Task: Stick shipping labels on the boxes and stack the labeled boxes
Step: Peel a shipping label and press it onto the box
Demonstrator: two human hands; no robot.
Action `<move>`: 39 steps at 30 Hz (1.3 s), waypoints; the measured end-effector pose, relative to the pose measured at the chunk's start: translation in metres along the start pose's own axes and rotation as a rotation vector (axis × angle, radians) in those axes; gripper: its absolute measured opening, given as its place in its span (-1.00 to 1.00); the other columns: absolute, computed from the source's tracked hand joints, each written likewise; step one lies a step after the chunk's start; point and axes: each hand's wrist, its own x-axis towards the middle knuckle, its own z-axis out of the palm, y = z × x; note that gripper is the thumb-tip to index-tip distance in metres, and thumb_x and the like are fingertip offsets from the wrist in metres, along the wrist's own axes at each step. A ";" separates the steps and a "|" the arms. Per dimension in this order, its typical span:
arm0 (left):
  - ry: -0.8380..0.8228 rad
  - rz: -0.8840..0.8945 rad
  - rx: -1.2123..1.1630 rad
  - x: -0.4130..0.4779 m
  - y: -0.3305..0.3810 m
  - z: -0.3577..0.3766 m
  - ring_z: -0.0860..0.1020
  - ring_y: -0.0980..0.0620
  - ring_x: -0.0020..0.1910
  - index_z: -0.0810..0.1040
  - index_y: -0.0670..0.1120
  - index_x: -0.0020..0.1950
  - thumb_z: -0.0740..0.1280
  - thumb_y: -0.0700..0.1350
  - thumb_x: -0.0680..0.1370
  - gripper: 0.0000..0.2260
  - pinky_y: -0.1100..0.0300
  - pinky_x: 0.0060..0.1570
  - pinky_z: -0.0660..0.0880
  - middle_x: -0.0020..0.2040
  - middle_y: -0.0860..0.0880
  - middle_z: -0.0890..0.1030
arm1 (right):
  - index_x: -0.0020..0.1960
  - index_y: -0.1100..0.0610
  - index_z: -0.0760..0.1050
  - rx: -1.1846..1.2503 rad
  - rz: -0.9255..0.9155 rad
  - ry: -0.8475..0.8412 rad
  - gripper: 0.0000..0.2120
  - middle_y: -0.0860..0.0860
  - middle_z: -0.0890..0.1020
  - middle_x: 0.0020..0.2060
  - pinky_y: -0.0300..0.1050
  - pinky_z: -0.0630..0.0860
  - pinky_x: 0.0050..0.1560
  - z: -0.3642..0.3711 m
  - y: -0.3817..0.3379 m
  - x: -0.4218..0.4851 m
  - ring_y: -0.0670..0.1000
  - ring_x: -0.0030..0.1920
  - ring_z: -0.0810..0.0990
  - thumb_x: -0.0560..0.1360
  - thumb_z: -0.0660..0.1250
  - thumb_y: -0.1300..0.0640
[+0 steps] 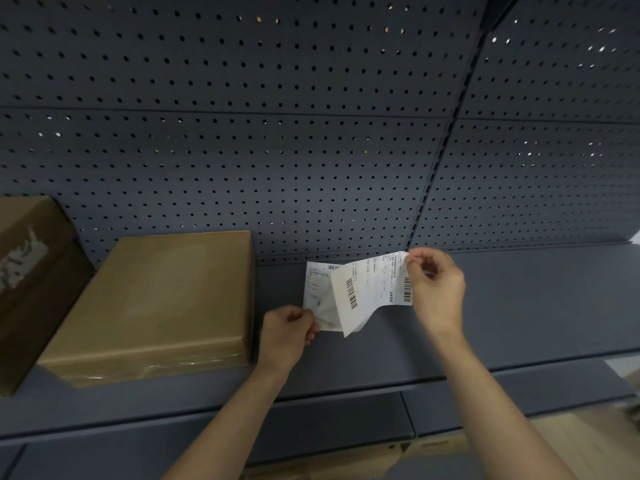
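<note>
A white shipping label (372,287) with barcodes is partly peeled from its backing sheet (317,292) above the grey shelf. My right hand (434,289) pinches the label's upper right corner. My left hand (287,332) pinches the backing sheet's lower left corner. A flat brown cardboard box (156,303) lies on the shelf to the left of my hands, its top bare. Another brown box (24,258) at the far left carries torn white label remains.
The grey shelf (502,306) runs right of my hands, backed by a dark perforated panel (277,133). A lower shelf edge (346,427) sits below, with pale wooden material (571,441) at the bottom right.
</note>
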 end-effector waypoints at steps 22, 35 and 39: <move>-0.003 0.135 0.368 -0.003 -0.009 -0.004 0.53 0.18 -0.42 0.61 -0.13 -0.35 0.37 -0.25 0.51 -0.77 0.28 -0.31 0.47 -0.38 -0.01 0.66 | -0.03 0.12 0.62 0.016 -0.002 0.212 -0.90 0.04 0.67 -0.14 -0.26 0.53 -0.03 -0.014 -0.040 0.043 -0.11 -0.19 0.57 0.49 0.35 0.21; -0.083 0.169 0.534 -0.010 -0.009 -0.014 0.64 0.06 -0.29 0.56 -0.03 -0.36 0.36 -0.20 0.53 -0.75 0.18 -0.19 0.55 -0.35 0.01 0.66 | -0.03 0.15 0.61 0.130 -0.121 0.254 -0.90 0.00 0.62 -0.19 -0.34 0.47 -0.13 -0.024 -0.073 0.060 -0.12 -0.20 0.55 0.51 0.32 0.23; -0.101 0.184 0.545 -0.013 -0.009 -0.017 0.63 0.12 -0.29 0.59 -0.07 -0.31 0.36 -0.18 0.54 -0.79 0.19 -0.14 0.59 -0.33 0.02 0.66 | -0.02 0.12 0.60 0.130 -0.159 0.111 -0.91 -0.01 0.62 -0.19 -0.35 0.48 -0.13 -0.023 -0.077 0.053 -0.14 -0.20 0.56 0.54 0.33 0.25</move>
